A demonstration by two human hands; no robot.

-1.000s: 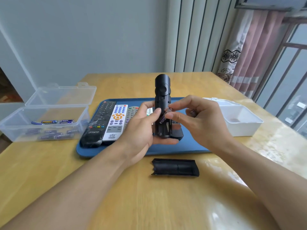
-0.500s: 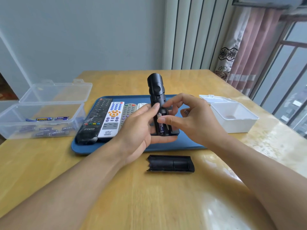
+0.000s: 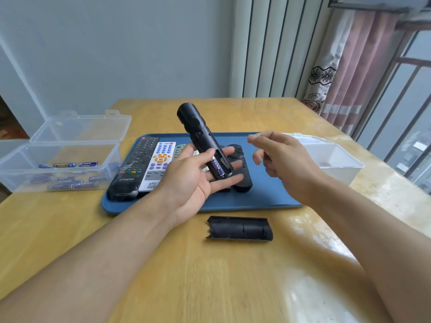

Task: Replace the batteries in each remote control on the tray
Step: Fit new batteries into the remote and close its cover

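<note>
My left hand (image 3: 186, 183) holds a black cylindrical remote (image 3: 198, 134) tilted up over the blue tray (image 3: 256, 199), thumb across it and fingers under it. Its battery bay faces me with one purple battery (image 3: 217, 167) seated inside. My right hand (image 3: 286, 164) hovers to the right of the remote, apart from it. Its lower fingers curl round a small dark thing that looks like a battery. The remote's black cover (image 3: 240, 229) lies on the table in front of the tray. A black remote (image 3: 136, 164), a white one (image 3: 159, 166) and a partly hidden grey one (image 3: 179, 148) lie on the tray.
A clear plastic box (image 3: 58, 169) with several batteries stands open at the left. A white box (image 3: 335, 164) sits open at the right. Another black rounded remote (image 3: 241, 178) lies on the tray behind my left fingers. The wooden table reaches a wall and a window.
My right hand let go of the battery in the bay and drew back to the right. The remote tilted from upright to leaning left, and my left fingers spread out under it.
</note>
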